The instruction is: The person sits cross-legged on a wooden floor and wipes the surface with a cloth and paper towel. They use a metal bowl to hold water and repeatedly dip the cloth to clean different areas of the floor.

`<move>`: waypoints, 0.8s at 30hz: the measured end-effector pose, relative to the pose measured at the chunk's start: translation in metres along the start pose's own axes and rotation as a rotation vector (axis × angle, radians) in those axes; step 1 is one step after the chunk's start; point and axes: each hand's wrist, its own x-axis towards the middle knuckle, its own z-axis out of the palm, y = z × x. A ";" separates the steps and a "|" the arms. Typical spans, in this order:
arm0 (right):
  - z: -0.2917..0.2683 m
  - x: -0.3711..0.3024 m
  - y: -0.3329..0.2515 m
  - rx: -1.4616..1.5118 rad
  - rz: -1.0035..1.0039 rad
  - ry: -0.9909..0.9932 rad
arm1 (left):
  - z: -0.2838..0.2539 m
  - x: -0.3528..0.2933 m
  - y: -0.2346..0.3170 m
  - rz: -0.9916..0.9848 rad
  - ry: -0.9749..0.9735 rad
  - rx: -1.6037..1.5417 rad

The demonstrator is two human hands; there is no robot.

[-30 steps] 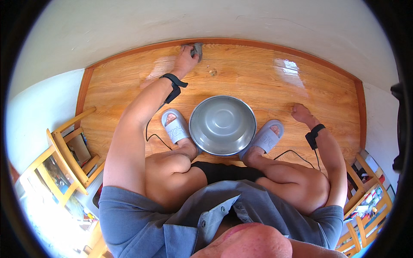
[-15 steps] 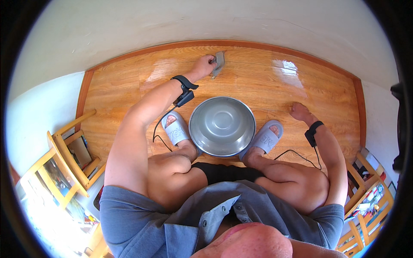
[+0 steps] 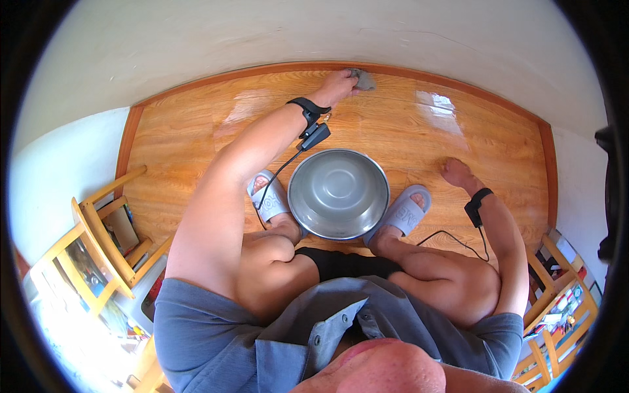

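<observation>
My left hand (image 3: 341, 86) is closed on a grey cloth (image 3: 364, 80), pressed low against the far edge of the wooden floor, right by the brown baseboard (image 3: 288, 69). Part of the cloth sticks out past my fingers on the right. My right hand (image 3: 457, 173) rests on the floor to the right, its fingers curled into a fist; nothing shows in it. Between my feet stands a round metal basin (image 3: 339, 193) holding what looks like clear water. Each wrist wears a black band with a small cabled box.
Grey slippers (image 3: 406, 211) flank the basin on both sides. A wooden chair (image 3: 108, 242) stands at the left, and wooden furniture with assorted items (image 3: 567, 308) at the right. Beyond the baseboard rises a white wall (image 3: 314, 33). Shiny patches (image 3: 440, 108) reflect light on the floor.
My left hand has moved right and farther away with the cloth, up to the baseboard. My right hand has stayed nearly in place, and so has the basin.
</observation>
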 end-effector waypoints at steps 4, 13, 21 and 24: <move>0.006 0.003 0.005 -0.006 0.029 0.030 | 0.004 0.002 0.004 0.003 -0.038 -0.057; -0.003 -0.001 -0.001 -0.004 0.029 -0.010 | -0.042 -0.024 0.029 0.144 -0.160 0.608; -0.005 0.000 -0.002 -0.011 -0.005 -0.043 | -0.100 -0.049 0.003 0.043 -0.235 0.883; -0.007 -0.001 -0.003 -0.014 -0.022 -0.051 | -0.112 -0.055 -0.003 -0.021 -0.196 0.942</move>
